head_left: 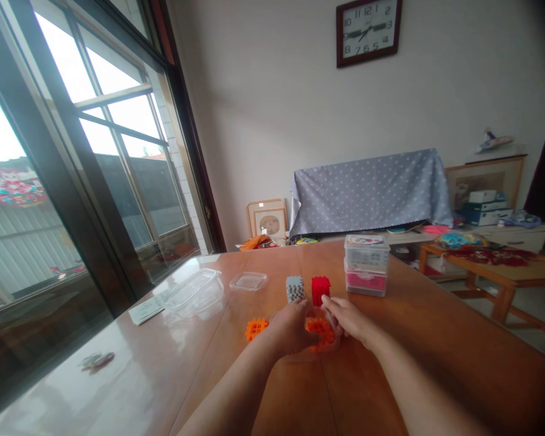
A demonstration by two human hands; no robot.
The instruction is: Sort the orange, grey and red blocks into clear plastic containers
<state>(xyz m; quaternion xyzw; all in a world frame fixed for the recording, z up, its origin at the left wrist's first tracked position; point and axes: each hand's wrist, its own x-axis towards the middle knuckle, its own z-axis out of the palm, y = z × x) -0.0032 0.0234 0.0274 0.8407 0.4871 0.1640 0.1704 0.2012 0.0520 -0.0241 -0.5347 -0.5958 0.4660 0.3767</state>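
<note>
In front of me on the table is a small clear plastic container [330,347] with orange notched plastic blocks [321,327] in it. My left hand [290,327] curls over its left side, thumb and fingers around the orange blocks; some fingertips are hidden. My right hand [349,316] grips the container's right rim, its thumb near a red stack of notched blocks [320,289]. Beside the red stack stands a grey stack of notched blocks [295,289], just beyond my left fingers. Another orange block piece [256,330] lies left of my left wrist.
Two stacked clear boxes [366,266], the lower with pink contents, stand at right. Leftward lie a clear lid [248,281], clear containers [195,293], a paper booklet [146,310] and a small crumpled packet [96,361]. A wooden bench [518,269] stands beyond the table's right edge.
</note>
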